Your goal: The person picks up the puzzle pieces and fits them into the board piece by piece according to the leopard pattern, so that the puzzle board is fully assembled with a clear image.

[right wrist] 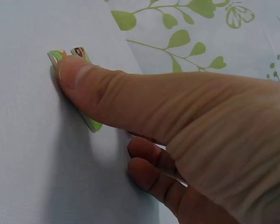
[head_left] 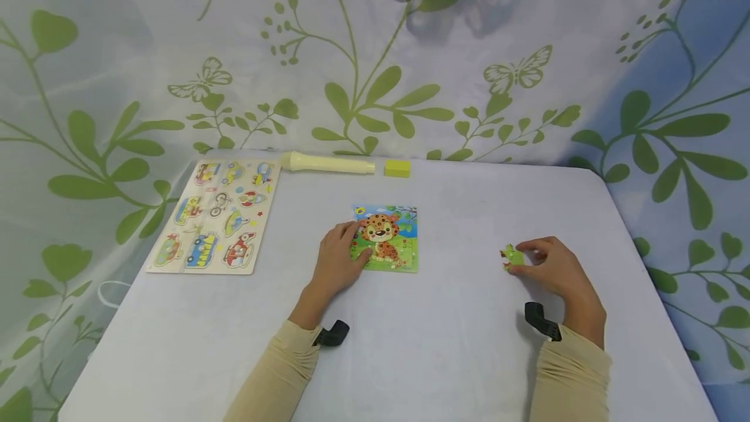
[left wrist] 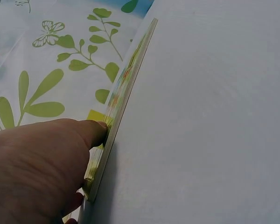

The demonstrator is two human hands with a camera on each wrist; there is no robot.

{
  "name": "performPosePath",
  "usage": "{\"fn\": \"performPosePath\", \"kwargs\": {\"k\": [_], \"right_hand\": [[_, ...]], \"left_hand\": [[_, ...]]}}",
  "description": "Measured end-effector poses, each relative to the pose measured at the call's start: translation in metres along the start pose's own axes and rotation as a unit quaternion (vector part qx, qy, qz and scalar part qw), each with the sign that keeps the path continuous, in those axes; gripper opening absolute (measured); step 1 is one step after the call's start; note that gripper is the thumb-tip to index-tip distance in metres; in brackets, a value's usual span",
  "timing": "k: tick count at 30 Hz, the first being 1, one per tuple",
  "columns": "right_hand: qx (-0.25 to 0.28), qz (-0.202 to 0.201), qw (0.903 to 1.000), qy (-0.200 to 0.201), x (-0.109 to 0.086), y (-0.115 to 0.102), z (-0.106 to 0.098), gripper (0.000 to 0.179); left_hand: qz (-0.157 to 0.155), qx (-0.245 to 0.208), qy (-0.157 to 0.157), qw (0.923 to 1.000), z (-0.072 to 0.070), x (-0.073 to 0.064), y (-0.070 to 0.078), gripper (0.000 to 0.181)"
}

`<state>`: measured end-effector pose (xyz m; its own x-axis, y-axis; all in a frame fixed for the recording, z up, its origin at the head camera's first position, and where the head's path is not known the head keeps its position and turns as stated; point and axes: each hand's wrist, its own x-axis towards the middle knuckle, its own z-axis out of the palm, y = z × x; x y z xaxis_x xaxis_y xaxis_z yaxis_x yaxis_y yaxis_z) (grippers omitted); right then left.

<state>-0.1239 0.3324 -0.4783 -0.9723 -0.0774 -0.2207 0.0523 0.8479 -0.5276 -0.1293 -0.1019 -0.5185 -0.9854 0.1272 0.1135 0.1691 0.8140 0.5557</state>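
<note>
A square leopard-cub jigsaw puzzle lies flat on the table, picture side up. At its left side rests my left hand, with the thumb on the near left part of the board. The left wrist view shows that thumb against the puzzle's edge; the other fingers are mostly hidden behind the hand. Well to the right, my right hand pinches a small green puzzle piece between thumb and forefinger. Close up, the thumb covers much of this puzzle piece, which has green, orange and black print.
A wooden peg board with vehicle pictures lies at the left. Along the back edge are a pale yellow stick-shaped object and a yellow block. A leaf-patterned curtain hangs behind the white table.
</note>
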Motion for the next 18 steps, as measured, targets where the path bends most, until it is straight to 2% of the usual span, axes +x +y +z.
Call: {"fn": "performPosePath", "kwargs": {"k": [5,9,11,13,16,18], "right_hand": [[0.004,-0.001,1.0000,0.001,0.001,-0.005,0.002,0.062],[0.029,-0.003,0.9995,0.014,0.012,-0.014,0.012,0.040],[0.058,-0.016,0.9980,0.017,0.021,-0.022,0.021,0.029],[0.096,-0.037,0.9946,0.014,0.029,-0.036,0.033,0.023],[0.149,-0.064,0.9867,-0.008,0.037,-0.066,0.052,0.028],[0.156,-0.081,0.9843,-0.016,0.040,-0.088,0.064,0.031]], "left_hand": [[0.003,0.002,-0.001,1.0000,0.002,0.000,-0.001,0.066],[0.002,0.007,-0.001,1.0000,0.002,0.000,-0.003,0.066],[0.004,0.010,0.000,0.9999,0.002,0.000,-0.003,0.066],[0.007,0.014,0.000,0.9999,0.002,0.000,-0.003,0.066],[0.013,0.020,0.001,0.9997,0.001,-0.001,-0.001,0.065],[0.016,0.025,0.001,0.9996,0.000,-0.002,0.000,0.064]]}}
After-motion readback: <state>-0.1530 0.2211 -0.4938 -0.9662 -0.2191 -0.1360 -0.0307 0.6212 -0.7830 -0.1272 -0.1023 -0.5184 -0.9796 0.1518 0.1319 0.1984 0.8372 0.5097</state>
